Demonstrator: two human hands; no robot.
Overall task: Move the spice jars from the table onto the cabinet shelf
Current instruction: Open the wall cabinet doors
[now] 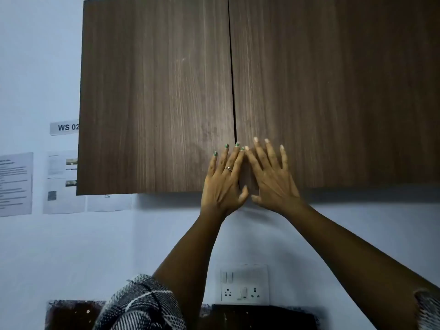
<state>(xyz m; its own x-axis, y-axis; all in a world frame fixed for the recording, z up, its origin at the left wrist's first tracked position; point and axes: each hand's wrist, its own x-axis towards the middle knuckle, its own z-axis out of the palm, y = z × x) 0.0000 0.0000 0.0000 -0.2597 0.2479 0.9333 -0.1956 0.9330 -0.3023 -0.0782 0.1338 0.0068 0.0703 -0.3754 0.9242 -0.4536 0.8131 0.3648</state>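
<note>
cabinet | dark wood-grain | wall-mounted | both doors closed

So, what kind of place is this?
Probably a labelled workstation in a lab or office: a wooden wall cabinet, a "WS 02" sign, printed instruction sheets and a switch-and-socket panel.

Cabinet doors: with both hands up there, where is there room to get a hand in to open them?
Both doors are shut. The left hand and right hand lie flat on the cabinet doors, crowding the centre seam. Free passage: under the doors' bottom edge, along the bare wall above the switch panel. The shelf is hidden.
</note>
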